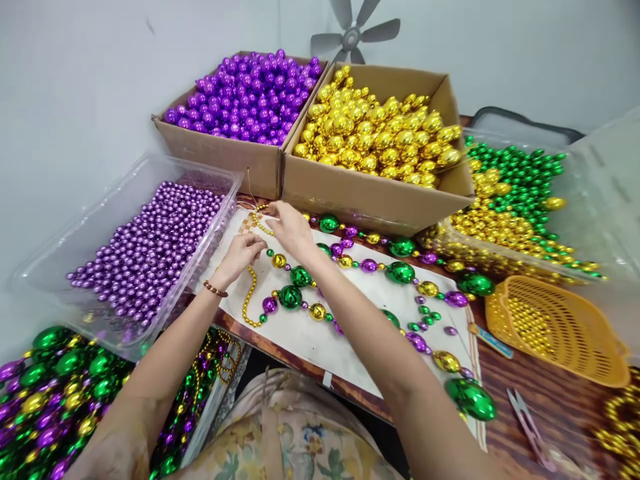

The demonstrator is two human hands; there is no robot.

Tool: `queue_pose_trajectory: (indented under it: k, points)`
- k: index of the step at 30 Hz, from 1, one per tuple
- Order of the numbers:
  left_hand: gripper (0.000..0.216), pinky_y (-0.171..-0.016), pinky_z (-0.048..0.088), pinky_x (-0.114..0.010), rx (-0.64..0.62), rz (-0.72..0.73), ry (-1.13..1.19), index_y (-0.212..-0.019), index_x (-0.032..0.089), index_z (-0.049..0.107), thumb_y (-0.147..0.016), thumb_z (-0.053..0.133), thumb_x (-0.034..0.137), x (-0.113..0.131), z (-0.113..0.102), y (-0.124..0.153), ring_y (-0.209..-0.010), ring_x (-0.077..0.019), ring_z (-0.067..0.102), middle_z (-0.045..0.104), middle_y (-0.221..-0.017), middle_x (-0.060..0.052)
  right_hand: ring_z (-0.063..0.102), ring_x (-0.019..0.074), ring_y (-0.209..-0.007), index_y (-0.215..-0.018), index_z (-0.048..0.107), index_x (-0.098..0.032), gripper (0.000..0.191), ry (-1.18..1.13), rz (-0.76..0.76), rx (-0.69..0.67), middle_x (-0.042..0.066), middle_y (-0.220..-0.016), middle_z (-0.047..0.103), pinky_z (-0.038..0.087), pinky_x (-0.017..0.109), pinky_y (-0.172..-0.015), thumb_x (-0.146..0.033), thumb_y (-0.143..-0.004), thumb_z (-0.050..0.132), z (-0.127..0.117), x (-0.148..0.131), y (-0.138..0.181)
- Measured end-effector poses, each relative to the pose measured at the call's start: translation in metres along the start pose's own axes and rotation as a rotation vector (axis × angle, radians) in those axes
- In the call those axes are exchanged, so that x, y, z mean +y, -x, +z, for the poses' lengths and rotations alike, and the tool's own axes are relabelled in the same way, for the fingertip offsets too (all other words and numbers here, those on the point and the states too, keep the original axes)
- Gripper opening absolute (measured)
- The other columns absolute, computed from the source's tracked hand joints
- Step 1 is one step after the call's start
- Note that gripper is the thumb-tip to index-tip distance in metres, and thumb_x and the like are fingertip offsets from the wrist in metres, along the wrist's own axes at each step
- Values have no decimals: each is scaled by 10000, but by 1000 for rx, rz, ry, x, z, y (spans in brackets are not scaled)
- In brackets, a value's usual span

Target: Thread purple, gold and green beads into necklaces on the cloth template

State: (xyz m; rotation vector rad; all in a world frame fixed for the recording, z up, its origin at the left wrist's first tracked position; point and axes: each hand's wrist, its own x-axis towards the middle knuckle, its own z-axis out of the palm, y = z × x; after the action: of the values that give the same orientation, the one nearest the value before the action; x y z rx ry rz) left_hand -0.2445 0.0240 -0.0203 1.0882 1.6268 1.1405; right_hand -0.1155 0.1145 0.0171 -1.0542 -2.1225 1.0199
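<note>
Holding our left hand (241,257) and right hand (290,230) apart beside a string of small round golden beads (245,311), laid on white cloth (293,339) presumably against rolling, we cannot tell whether either grips.

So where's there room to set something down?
Bare wood lies between basket and scissors; the cloth has a bare patch between beads, right forearm and near edge. Crowded: around the left hand and right hand, and along the gold-bead box.

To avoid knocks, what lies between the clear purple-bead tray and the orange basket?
Head view: white cloth, bead strands, loose beads, left hand, right hand and right forearm.
</note>
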Motion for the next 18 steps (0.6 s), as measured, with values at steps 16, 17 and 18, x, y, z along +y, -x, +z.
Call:
queue_pose_trajectory:
  k: [16, 17, 18]
  points:
    - [193, -504, 355, -226, -19, 72, -248, -636, 173, 572, -794, 579, 283, -3, -7, 3, -483, -90, 479, 555, -546, 23, 475, 86, -456, -715, 660, -150, 138, -311, 215, -302, -36, -570, 558, 372, 220, -481, -268, -784, 639, -6, 51, 23]
    - [199, -525, 366, -231, -25, 108, -314, -638, 174, 568, -812, 567, 271, -3, -9, 4, -501, -95, 499, 567, -559, 19, 478, 90, -462, -705, 645, -155, 154, -270, 195, -301, -36, -570, 551, 369, 224, -487, -279, -794, 632, -9, 50, 23]
    - [201, -541, 371, -235, -31, 136, -369, -640, 175, 566, -823, 562, 259, -2, -10, 4, -518, -99, 512, 577, -569, 16, 481, 95, -470, -701, 632, -159, 169, -221, 171, -302, -35, -570, 546, 365, 228, -495, -287, -810, 619, -12, 49, 23]
